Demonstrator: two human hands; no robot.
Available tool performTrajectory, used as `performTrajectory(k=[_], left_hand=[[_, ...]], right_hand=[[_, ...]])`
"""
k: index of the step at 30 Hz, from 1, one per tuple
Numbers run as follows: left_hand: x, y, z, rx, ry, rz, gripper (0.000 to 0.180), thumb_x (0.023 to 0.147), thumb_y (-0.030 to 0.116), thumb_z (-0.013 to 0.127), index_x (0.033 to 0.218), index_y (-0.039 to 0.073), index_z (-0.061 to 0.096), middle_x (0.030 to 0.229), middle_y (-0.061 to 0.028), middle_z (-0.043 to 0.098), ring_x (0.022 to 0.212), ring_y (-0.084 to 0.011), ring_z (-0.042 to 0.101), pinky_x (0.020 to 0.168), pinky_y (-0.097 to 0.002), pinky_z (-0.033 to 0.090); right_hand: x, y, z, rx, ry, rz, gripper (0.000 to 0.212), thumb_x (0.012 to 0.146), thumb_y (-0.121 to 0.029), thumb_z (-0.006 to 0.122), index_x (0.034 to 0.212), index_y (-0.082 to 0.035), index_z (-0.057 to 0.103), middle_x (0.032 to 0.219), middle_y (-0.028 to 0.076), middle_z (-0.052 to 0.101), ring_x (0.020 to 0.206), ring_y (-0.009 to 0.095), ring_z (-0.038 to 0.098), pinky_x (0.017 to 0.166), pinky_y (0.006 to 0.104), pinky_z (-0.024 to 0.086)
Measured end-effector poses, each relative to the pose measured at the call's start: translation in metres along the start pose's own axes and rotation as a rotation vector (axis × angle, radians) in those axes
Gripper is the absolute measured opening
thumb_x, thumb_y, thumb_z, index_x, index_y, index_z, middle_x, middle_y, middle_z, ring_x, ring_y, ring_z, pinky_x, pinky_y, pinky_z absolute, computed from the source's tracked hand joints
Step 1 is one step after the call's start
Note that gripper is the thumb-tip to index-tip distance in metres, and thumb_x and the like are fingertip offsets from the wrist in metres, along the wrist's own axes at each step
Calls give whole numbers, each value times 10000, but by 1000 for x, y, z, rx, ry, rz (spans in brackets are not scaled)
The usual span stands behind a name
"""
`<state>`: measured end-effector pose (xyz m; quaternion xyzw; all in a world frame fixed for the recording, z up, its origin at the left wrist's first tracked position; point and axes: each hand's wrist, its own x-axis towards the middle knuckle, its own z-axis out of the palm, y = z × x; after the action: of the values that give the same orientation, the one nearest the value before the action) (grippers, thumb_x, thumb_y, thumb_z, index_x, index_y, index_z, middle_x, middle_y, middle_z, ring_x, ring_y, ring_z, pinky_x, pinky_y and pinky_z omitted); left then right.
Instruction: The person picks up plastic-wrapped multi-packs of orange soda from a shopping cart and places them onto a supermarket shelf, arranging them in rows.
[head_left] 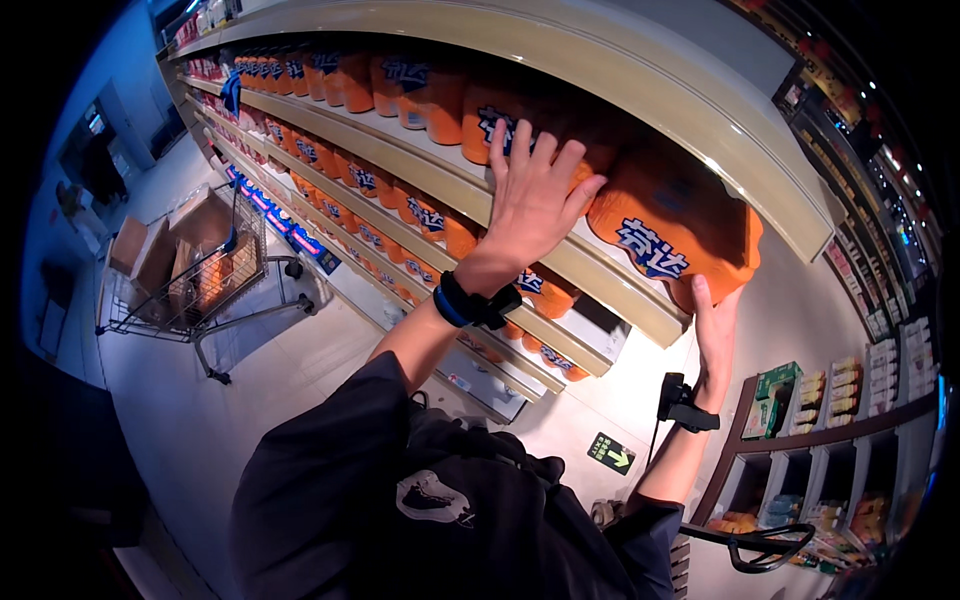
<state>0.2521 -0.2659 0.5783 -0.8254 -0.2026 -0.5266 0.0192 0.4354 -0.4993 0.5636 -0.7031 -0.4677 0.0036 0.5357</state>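
While the left hand (535, 205) fans out at the row of packs, the right hand (716, 322) grips the end pack (690, 205)

Nearest: dark shirt (440, 545) with a pale print. Dark straps on both wrists: left strap (462, 303), right strap (686, 405), each with a small black block.

Left hand: fingers spread, palm toward the shelf, fingertips over the face of the neighbouring pack (478, 130), thumb out toward the end pack. Pressing or just hovering, can't tell. Right hand: thumb up on the front of the end pack near its lower right corner; other fingers mostly hidden, can't tell how tight.

End pack: orange wrap, blue-and-white print, at the right end of the shelf (600, 265). Sits tilted, lower right corner past the end of the shelf edge. Similar orange packs line up to its left; lower shelves (560, 332) carry more.

Floor (280, 368): dark sign (611, 453) with a pale arrow, right of the lower shelves. Wire cart (228, 285) stands left, well apart from the hands, with cardboard boxes (197, 222) and something orange inside. Right side: display rack (840, 433) with small bottles and a green box (773, 400). Far left: blue-lit wall (150, 90).
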Motion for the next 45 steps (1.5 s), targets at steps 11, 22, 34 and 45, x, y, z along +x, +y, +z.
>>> performTrajectory(k=[11, 22, 34, 45], left_hand=[[1, -1, 0, 38, 2, 9, 358, 935, 371, 642, 1096, 54, 598, 1055, -176, 558, 1212, -409, 436, 1138, -630, 167], [-49, -22, -48, -614, -37, -55, 589, 940, 203, 628, 1473, 81, 411, 1537, -339, 251, 1444, -454, 297, 1162, -535, 292], [-148, -159, -104, -1568, -320, -801, 552, 1090, 452, 269, 1345, 4, 465, 1279, -158, 598, 1050, -240, 645, 926, -363, 497], [-181, -309, -171, -1222, -509, -1078, 721, 1043, 619, 159, 1334, 58, 506, 1226, -115, 650, 1103, -229, 633, 954, -357, 477]], right_hand=[[-1, 9, 4, 50, -48, -56, 781, 1024, -489, 499, 1555, -37, 146, 1502, 182, 351, 1380, 275, 358, 1161, 381, 261], [-66, -26, 54, 318, 264, -95, 825, 1010, -590, 417, 1580, -44, 176, 1623, 168, 234, 1506, 309, 206, 1221, 452, 125], [-103, -52, 187, 244, -52, -15, 408, 1002, -222, 511, 1330, 15, 452, 1291, 189, 547, 1167, 277, 569, 926, 375, 475], [-71, -112, 358, 567, -361, 341, 824, 991, -664, 336, 1578, -137, 98, 1556, 229, 305, 1352, 370, 469, 1041, 461, 445]])
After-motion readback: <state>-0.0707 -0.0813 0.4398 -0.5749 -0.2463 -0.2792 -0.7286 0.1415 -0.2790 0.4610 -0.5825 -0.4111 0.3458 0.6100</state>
